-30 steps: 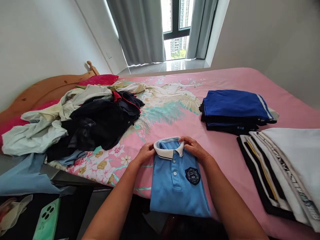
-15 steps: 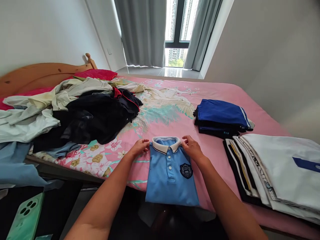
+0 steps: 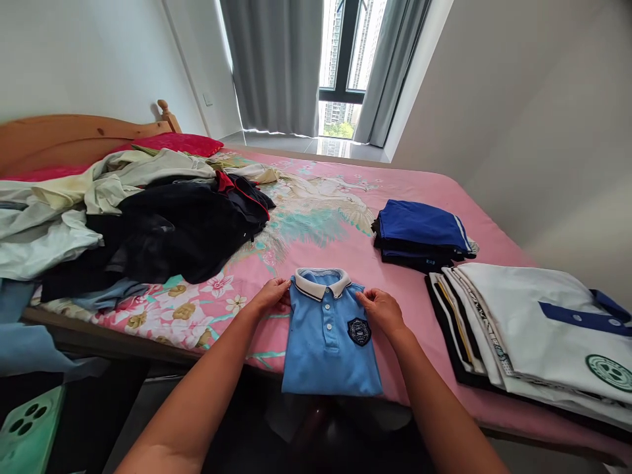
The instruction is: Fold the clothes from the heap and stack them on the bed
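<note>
Fingertips (image 3: 284, 284) of the left hand (image 3: 269, 297) are pinching one shoulder edge of a light blue shirt (image 3: 306, 342), and the right hand (image 3: 382, 309) has the other shoulder pinched between thumb and fingers. Shirt's folded into a neat rectangle, front side up, at the near edge of the pink bed (image 3: 320, 253), right between the two forearms. It's got a white collar (image 3: 310, 286) with a dark stripe, a few buttons and a dark badge (image 3: 359, 332) on the chest.

Off to the right there's a folded stack (image 3: 523, 296), white top on it with a navy strip and a round green logo. Just behind that sits a smaller pile (image 3: 419, 224), bright blue over black. Left side's way messier: big loose heap (image 3: 182, 224), black clothes next to pale ones, red pillow (image 3: 180, 143) behind it near the wooden headboard (image 3: 64, 136). Green phone (image 3: 32, 431) is down in the bottom left corner. Way at the back, grey curtains (image 3: 276, 66) hang either side of a window (image 3: 340, 96).
</note>
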Motion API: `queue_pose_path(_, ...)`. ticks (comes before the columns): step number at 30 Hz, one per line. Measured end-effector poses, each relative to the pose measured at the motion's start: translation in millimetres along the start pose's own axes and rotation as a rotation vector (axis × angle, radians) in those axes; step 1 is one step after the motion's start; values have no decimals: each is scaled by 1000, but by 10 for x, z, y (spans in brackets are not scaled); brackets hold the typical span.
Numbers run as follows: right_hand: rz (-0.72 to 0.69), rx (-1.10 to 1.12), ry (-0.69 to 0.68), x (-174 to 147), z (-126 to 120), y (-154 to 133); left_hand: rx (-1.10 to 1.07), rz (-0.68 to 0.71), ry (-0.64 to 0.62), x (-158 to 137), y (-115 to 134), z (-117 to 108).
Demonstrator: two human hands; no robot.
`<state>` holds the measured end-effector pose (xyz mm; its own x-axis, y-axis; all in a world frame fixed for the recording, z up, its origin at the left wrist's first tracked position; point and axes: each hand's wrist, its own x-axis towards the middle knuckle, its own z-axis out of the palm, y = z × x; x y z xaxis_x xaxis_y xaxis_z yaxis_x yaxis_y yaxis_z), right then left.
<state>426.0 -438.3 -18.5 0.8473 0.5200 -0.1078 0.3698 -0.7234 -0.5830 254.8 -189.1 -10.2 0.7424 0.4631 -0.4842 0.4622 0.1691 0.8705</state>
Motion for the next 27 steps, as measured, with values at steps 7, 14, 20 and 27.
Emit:
queue_pose_path(7,-9,20,149,90,129,31,20,-57,-43,15,-30,-15)
queue_pose_path(14,82,32,106,141,251,216,84,-98,-3,-11,-52,54)
queue_pose_path(20,61,143,107,124,279,251,136,-141,-208,-248,-93,15)
queue_pose_path(27,75,464,156,77,319,314,57,-112,-193,-479,-318,143)
